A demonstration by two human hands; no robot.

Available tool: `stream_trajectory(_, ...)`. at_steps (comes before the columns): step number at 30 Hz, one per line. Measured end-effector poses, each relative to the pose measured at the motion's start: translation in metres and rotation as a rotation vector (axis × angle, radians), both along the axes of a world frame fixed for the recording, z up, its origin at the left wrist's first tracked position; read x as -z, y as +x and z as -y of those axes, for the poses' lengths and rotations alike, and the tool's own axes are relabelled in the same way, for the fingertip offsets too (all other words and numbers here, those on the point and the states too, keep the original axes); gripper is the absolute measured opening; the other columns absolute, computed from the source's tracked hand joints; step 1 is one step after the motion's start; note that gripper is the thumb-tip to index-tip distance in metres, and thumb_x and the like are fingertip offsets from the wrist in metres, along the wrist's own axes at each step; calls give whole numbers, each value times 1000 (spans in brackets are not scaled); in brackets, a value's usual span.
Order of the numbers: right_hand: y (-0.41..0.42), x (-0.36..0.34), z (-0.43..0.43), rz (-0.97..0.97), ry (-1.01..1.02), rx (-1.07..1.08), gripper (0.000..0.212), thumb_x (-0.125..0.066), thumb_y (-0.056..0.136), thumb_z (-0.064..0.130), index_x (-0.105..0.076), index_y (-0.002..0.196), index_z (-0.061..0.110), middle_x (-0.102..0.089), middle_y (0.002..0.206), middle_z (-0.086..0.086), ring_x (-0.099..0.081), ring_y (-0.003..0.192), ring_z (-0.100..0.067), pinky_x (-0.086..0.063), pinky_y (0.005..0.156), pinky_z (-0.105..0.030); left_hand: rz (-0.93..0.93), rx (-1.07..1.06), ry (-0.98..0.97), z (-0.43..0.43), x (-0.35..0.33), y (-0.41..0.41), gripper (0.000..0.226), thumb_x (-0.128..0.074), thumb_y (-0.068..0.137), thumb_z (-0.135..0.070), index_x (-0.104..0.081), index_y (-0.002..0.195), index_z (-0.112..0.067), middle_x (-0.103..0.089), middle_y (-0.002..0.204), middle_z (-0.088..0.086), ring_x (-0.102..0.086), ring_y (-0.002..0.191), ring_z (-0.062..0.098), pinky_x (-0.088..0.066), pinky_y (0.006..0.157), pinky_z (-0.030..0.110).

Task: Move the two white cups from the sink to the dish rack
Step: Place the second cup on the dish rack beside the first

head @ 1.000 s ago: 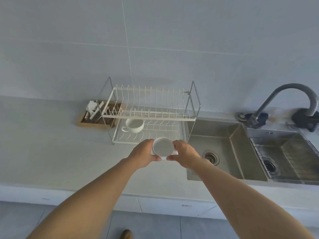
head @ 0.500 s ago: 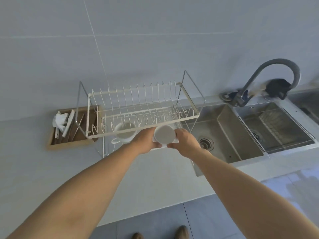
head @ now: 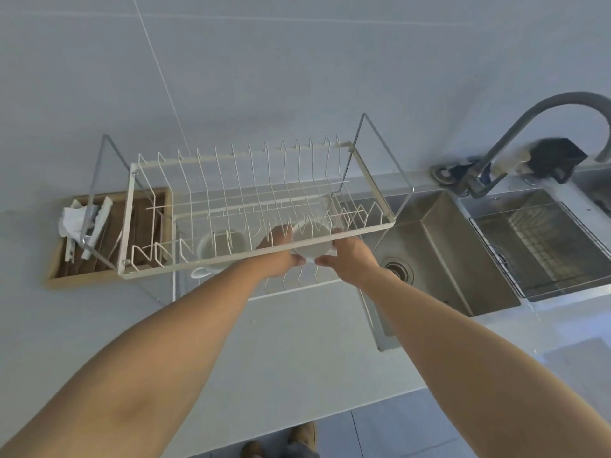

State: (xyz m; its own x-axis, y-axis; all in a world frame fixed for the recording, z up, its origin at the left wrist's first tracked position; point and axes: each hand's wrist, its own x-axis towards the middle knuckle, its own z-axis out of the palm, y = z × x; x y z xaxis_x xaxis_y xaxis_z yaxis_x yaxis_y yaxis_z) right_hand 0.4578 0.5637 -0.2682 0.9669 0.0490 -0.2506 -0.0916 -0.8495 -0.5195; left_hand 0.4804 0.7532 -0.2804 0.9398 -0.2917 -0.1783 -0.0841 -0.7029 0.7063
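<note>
A white two-tier wire dish rack (head: pixel 363 228) stands on the counter left of the sink (head: pixel 443 259). One white cup (head: pixel 221 247) sits on the lower tier at the left, its handle toward me. The second white cup (head: pixel 312 246) is held between my left hand (head: pixel 281 256) and my right hand (head: pixel 347 259), under the upper tier and over the lower tier's right half. The upper tier's front bar crosses in front of both cups. Whether the held cup touches the wires is hidden.
A wooden tray (head: pixel 99 276) with white utensils and a crumpled cloth lies left of the rack. A grey curved faucet (head: pixel 529 123) rises behind the sink, and a wire basket (head: pixel 545 246) fills the right basin. The counter's front edge runs under my forearms.
Both hands have carried the cup forward, from in front of the rack to under its upper tier. The view has come closer to the rack.
</note>
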Motion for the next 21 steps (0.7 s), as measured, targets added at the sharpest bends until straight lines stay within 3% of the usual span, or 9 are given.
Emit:
stream_trajectory(5,13,10,-2,-39,14,15,53,-78,83,39,-53,124,17,-56,118,1,-57,111,-29,-50,90,-43,-26,5,61,1,2,9,53,-78,82,-14,-56,131,-11,-63,125,10,-63,112,31,-53,94,44)
stream_trajectory(10,27,15,-3,-47,35,9,51,-80,79,44,-49,114,23,-47,109,5,-55,105,-24,-47,88,-39,-67,-30,116,-3,6,16,64,-75,87,-19,-44,142,-9,-52,139,15,-57,122,35,-50,96,41)
stream_trajectory(12,29,16,-4,-51,44,8,51,-80,78,45,-46,111,26,-51,111,3,-56,104,-24,-48,89,-41,-79,-37,110,-3,6,17,63,-75,88,-19,-44,142,-8,-53,138,16,-58,121,35,-51,95,41)
stream_trajectory(16,30,15,-3,-26,80,1,59,-82,78,42,-50,123,22,-52,116,3,-55,114,-24,-47,98,-45,-100,-50,98,-4,6,17,58,-73,89,-20,-43,137,-5,-56,129,14,-60,113,32,-52,93,44)
stream_trajectory(21,27,14,-3,-35,100,43,64,-83,75,42,-49,125,23,-54,126,-2,-57,112,-25,-48,94,-41,-86,-90,97,-4,4,11,50,-76,84,-18,-48,124,-7,-59,111,9,-63,100,29,-53,81,38)
